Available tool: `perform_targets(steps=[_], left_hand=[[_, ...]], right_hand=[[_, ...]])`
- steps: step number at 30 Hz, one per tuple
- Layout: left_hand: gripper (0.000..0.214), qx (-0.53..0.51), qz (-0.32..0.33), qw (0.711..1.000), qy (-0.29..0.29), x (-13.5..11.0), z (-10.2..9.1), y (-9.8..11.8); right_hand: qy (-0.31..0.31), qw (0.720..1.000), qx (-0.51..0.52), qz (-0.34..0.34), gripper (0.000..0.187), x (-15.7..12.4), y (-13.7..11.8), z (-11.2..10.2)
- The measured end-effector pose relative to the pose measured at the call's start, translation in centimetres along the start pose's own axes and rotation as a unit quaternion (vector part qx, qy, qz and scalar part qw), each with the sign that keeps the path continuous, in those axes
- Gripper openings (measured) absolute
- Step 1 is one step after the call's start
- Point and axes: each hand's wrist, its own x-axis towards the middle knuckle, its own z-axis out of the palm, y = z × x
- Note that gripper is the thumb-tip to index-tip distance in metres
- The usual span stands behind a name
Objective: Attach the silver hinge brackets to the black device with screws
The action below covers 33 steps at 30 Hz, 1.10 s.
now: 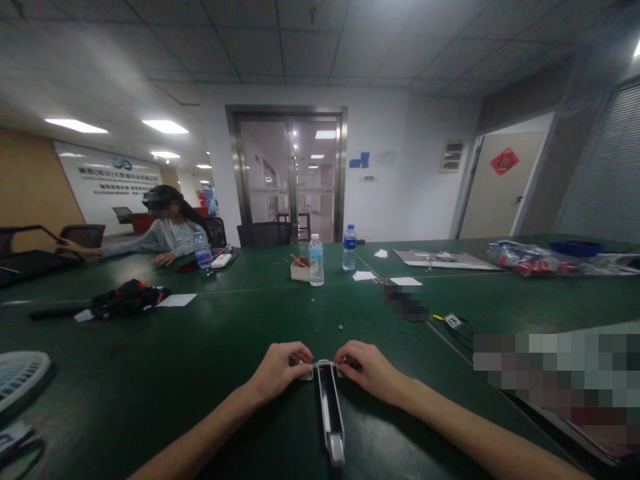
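A long narrow object (330, 407) with a pale, shiny frame and a dark middle lies lengthwise on the green table in front of me. It looks like a stapler, but its kind is not certain. At its far end, my left hand (284, 367) is on the left side, thumb and fingers pinched together. My right hand (367, 370) mirrors it on the right, also pinched. Small whitish bits show under both sets of fingertips, too small to name. Both hands are close to the object's far end; whether they touch it I cannot tell.
Ahead stand two water bottles (317, 261) and a small box (300, 269) of thin items. A folded black umbrella-like bundle (127, 300) lies left, a racket (23, 373) nearer. Papers (406, 281) and plastic-wrapped things (530, 259) lie right. Another person (175, 227) sits at the far left.
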Motion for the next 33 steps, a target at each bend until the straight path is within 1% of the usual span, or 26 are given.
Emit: perform_targets(steps=[5, 8, 10, 12, 14, 16, 18, 21, 23, 25, 29, 33], left_hand=[[0.021, -0.004, 0.003, 1.000, -0.007, -0.1, -0.1, -0.1], [0.020, -0.008, 0.002, 1.000, -0.009, -0.1, -0.1, -0.2], [0.019, -0.008, 0.004, 1.000, -0.012, 0.0, -0.2, -0.2], [0.021, -0.003, 0.009, 1.000, -0.018, 0.1, -0.5, 0.0], [0.023, 0.005, 0.010, 1.000, -0.024, 0.2, -1.0, 0.2], [0.025, 0.015, 0.006, 1.000, -0.017, 0.4, -1.6, 0.2], [0.027, 0.023, 0.001, 1.000, 0.000, 0.6, -2.3, -0.2], [0.028, 0.035, 0.000, 0.999, 0.033, 0.8, -3.2, -1.2], [0.028, 0.046, 0.002, 0.998, 0.050, 0.9, -3.7, -1.9], [0.028, 0.056, 0.003, 0.997, 0.059, 0.9, -4.0, -2.5], [0.029, 0.056, 0.006, 0.996, 0.065, 1.0, -4.4, -3.0], [0.027, 0.062, 0.013, 0.996, 0.067, 1.0, -4.5, -3.1]], right_hand=[[0.009, 1.000, 0.000, 0.022, 0.010, 0.0, 0.4, 0.2], [0.016, 1.000, 0.005, 0.010, 0.011, -0.1, 0.6, 0.2], [0.039, 0.999, 0.002, -0.005, 0.011, 0.0, 0.8, 0.2], [0.079, 0.997, -0.011, -0.006, 0.012, 0.2, 1.5, 0.1], [0.119, 0.992, -0.032, 0.012, 0.016, 0.8, 2.5, 0.0], [0.127, 0.989, -0.056, 0.039, 0.022, 1.8, 3.8, -0.2], [0.090, 0.990, -0.083, 0.065, 0.024, 3.2, 5.2, -0.4], [-0.015, 0.986, -0.137, 0.092, 0.018, 6.1, 6.9, -0.6], [-0.058, 0.977, -0.172, 0.108, 0.016, 8.4, 7.7, -0.4], [-0.063, 0.974, -0.184, 0.121, 0.014, 10.9, 8.2, 0.0], [-0.045, 0.969, -0.197, 0.143, 0.016, 15.6, 8.8, 1.3], [-0.042, 0.967, -0.209, 0.138, 0.017, 18.7, 9.3, 2.3]])
